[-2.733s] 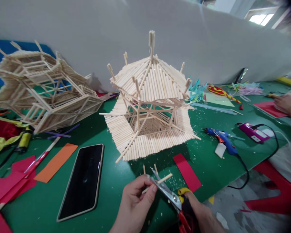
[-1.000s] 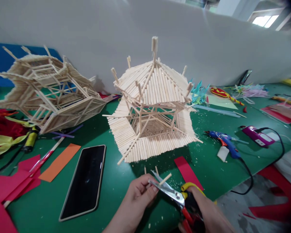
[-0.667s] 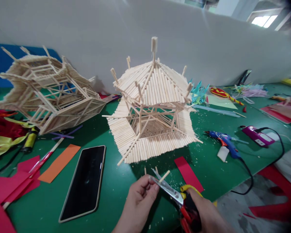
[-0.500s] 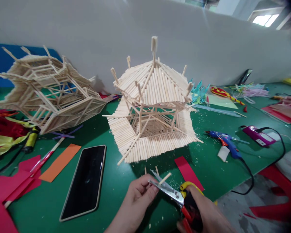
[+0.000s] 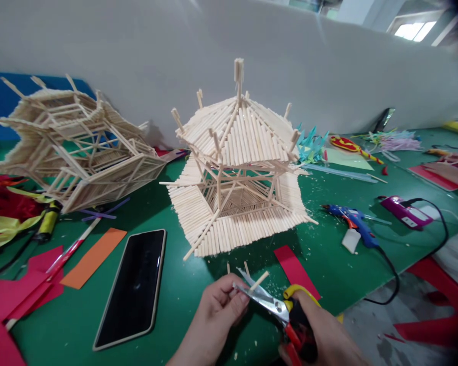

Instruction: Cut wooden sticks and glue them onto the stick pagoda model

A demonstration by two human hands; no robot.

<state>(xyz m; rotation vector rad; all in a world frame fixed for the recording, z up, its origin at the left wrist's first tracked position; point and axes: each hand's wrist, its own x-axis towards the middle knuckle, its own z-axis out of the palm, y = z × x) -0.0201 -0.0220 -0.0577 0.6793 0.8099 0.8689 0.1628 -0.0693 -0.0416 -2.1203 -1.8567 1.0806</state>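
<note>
My left hand [image 5: 223,310] pinches a short wooden stick [image 5: 260,280] between thumb and fingers at the front of the table. In my right hand [image 5: 320,325] are scissors [image 5: 275,306] with yellow, red and black handles. Their blades are parted around the stick, close to my left fingertips. Just beyond my hands stands a pavilion model [image 5: 240,218] built of pale wooden sticks, with a pointed roof above a wide lower skirt. Two short sticks lie between it and my left hand. A red paper strip [image 5: 295,272] lies beyond the scissors.
A second stick model [image 5: 95,147] lies tilted at the left. A phone [image 5: 132,290] and an orange strip [image 5: 94,256] lie left of my hands. To the right are a blue glue gun [image 5: 353,221] with a cord and a purple power socket [image 5: 406,211]. Another person's hand [image 5: 452,170] rests at far right.
The view has shifted very slightly. Both hands, the stick and the scissors hold nearly the same position, with the blades still around the stick.
</note>
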